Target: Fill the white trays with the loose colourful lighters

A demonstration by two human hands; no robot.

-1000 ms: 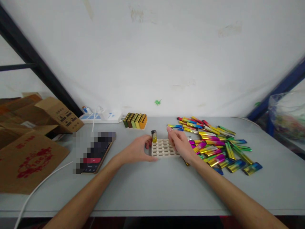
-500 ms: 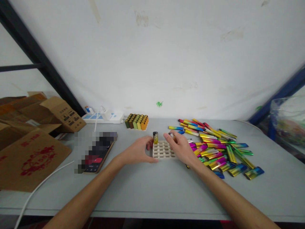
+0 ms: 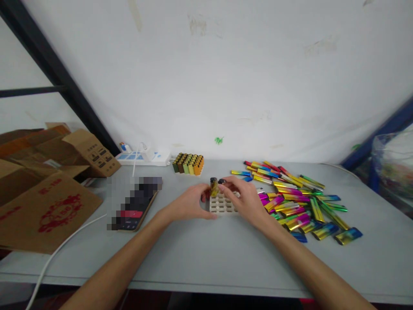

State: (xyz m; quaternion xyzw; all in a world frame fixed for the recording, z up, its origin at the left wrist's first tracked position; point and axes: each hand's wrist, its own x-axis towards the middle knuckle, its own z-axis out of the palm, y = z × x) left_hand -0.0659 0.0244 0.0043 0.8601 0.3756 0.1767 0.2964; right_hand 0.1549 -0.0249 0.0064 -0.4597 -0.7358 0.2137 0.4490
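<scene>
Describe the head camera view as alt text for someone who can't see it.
Right hand holds a dark-topped lighter beside an upright lighter in a pale slotted tray, left hand at its edge; shiny loose lighters right, phone left.

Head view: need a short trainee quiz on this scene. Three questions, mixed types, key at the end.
1. True or false: the phone lies to the left of the white holed tray.
2. Multiple choice: where is the black-topped piece held by the right hand?
A) over the phone
B) beside the piece standing at the tray's left end
C) inside the cardboard box
3. Fill in one word: the loose shiny pieces lie to the ___ of the tray.

Key: 1 true; 2 B; 3 right
</scene>
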